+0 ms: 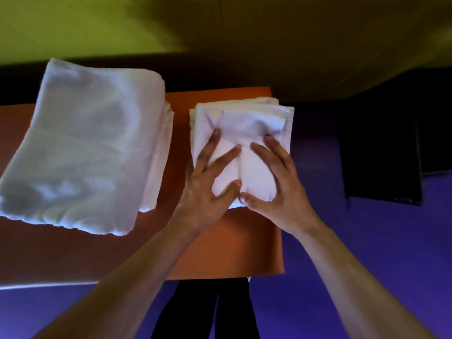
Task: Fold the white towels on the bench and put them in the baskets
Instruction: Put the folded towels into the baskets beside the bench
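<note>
- Purple flooring [367, 253] fills the lower and right part of our view, with a yellow-green wall [97, 25] across the top
- On this floor stands the orange bench [227, 250]; we look down on its top, which runs from the left edge of the view to a right end near the middle
- On the left part of the bench lies the large white towel pile [80, 143], loosely folded, with more layers showing along its right side; its near corner hangs just over the bench surface
- To the right of the bench, well apart, we see a dark container [381, 155] on the floor; we cannot tell whether it is a basket
- On the right end of the bench lies the small towel stack [281, 118], just beside the large pile and not touching it
- On top of this stack lies the folded towel [254, 174], a narrow bundle with a crease down its middle
- Our left hand [208, 182] lies flat on the bundle's left half, fingers straight and spread, pressing and gripping nothing
- Our right hand [276, 182] lies the same way on the right half, fingers spread, thumb at the near edge; both thumbs almost meet
- Dark trouser legs [195, 314] show below the bench edge
</note>
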